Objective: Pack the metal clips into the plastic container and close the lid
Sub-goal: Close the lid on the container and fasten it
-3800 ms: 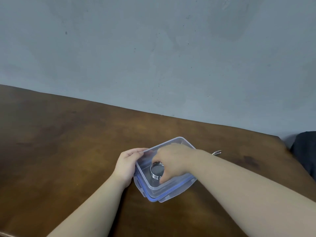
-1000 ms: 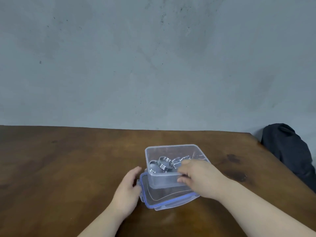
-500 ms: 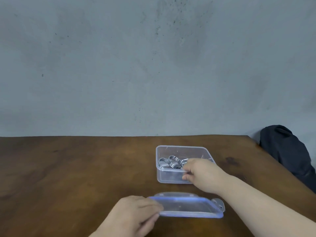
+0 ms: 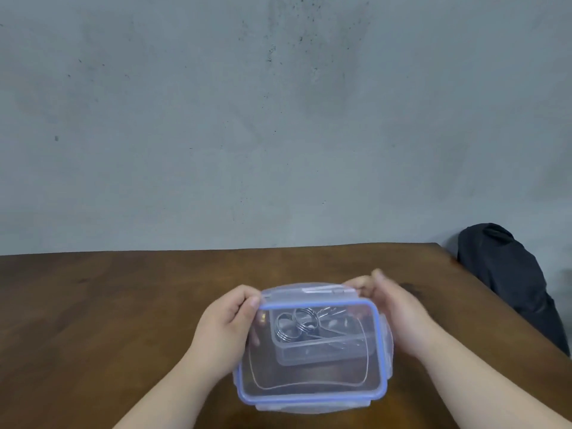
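A clear lid with a blue rim is held in the air, tilted, between me and the clear plastic container. My left hand grips the lid's left edge. My right hand holds its right far corner. Through the lid I see the container standing on the brown table, with metal clips and rings lying inside it. The lid hovers above the container and is not seated on it.
A dark bag or cloth lies off the table's right far corner. A grey wall stands right behind the table's far edge.
The lid came out from under the container in my left hand and has been raised in front of it. My right hand let go of the container and took the lid's right side.
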Motion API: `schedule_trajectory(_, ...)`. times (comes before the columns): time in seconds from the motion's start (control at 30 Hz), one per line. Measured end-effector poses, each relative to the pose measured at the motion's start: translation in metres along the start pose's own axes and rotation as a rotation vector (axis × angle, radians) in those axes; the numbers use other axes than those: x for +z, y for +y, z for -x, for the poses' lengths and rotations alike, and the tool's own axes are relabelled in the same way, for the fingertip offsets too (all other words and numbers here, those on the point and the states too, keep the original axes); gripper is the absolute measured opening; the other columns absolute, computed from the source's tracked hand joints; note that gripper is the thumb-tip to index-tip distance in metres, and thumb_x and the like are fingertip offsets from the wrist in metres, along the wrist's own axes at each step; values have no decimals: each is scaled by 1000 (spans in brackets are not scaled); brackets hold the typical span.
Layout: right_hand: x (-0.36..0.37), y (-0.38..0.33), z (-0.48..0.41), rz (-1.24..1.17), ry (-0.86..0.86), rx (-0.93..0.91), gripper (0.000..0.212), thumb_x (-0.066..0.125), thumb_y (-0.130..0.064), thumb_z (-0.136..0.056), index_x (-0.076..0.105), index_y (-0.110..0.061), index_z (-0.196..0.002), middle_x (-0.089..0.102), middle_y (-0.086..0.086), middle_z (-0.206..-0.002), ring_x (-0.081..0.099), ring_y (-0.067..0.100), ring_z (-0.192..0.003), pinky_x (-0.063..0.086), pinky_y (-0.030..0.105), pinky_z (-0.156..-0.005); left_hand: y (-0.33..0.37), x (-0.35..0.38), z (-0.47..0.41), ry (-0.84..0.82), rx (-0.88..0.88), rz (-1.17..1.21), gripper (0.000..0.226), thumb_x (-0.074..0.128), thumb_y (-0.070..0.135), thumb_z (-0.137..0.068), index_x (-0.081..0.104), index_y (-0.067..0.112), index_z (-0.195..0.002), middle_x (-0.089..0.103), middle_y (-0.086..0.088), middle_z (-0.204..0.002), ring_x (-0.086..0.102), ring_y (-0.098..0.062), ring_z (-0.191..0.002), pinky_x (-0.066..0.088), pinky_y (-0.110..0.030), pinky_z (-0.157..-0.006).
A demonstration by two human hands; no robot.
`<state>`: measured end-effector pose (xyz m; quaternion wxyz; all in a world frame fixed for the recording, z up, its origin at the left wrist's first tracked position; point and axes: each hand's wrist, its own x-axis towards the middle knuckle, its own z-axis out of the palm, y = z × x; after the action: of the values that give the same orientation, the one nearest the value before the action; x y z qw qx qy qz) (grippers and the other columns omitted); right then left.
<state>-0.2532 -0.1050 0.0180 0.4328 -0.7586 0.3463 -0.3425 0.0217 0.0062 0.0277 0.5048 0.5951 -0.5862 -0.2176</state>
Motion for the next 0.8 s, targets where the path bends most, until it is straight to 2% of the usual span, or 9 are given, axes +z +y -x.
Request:
schedule_trajectory(0.03,-6,-1,3,-142,60,1,59,40,-52,-96,76,-5,-92,68,24,-85,63,32,-77,49,42,-72,3,5,-9,19,-58,24,36,48,13,-104,63,21,-73,68,-2,-58,60,-14,-47,48,-26,-56)
schedule_trajectory(0.1,-9,-4,1,-342,136,68,51,48,-52,-94,67,-7,-81,61,17,-69,55,26,-64,43,38,-63,6,16,-26,40,-159,67,37,47,16,-105,64,18,-71,66,-5,-55,58,-17,-47,48,-25,-51)
schedule_trajectory(0.2,-8,1,-9,-179,337,133,29,69,-39,-84,60,-15,-70,60,3,-64,53,20,-58,41,36,-63,4,31,-51,33,-244,129,34,51,26,-105,68,13,-79,65,1,-52,57,-17,-47,52,-31,-57)
schedule_trajectory(0.3,-10,16,-25,-203,445,236,30,71,-37,-87,58,-17,-68,59,6,-65,52,20,-55,39,36,-61,-11,35,-67,43,-338,170,33,54,41,-103,71,13,-93,71,4,-65,64,-19,-58,55,-40,-70)
schedule_trajectory(0.4,-8,30,-37,-103,515,357,31,71,-36,-90,55,-16,-71,68,8,-73,62,28,-64,47,43,-65,-28,39,-68,-4,-477,215,11,63,18,-98,67,11,-106,71,-3,-71,64,-19,-56,53,-36,-65)
schedule_trajectory(0.47,-5,37,-44,32,511,438,26,68,-37,-94,59,-15,-84,72,7,-84,69,30,-78,54,44,-74,-33,44,-65,-32,-486,120,14,64,5,-94,69,7,-107,71,-8,-74,63,-17,-52,52,-32,-57)
schedule_trajectory(0.57,-3,46,-50,198,441,535,28,62,-42,-95,59,-15,-90,72,4,-88,68,26,-82,53,43,-77,-33,51,-64,8,-515,19,15,63,5,-92,74,13,-98,75,-6,-77,63,-17,-53,51,-29,-51)
schedule_trajectory(0.67,-1,50,-52,234,384,571,26,60,-44,-96,58,-19,-90,71,1,-90,67,23,-81,54,43,-75,-32,57,-63,34,-525,-90,21,60,9,-88,75,23,-88,78,-1,-77,67,-19,-60,57,-32,-58)
schedule_trajectory(0.8,-3,45,-54,340,319,564,22,56,-42,-100,54,-21,-92,68,-1,-92,64,18,-80,46,35,-62,-28,59,-59,52,-549,-107,24,59,9,-88,76,25,-87,78,2,-78,69,-20,-65,59,-37,-68)
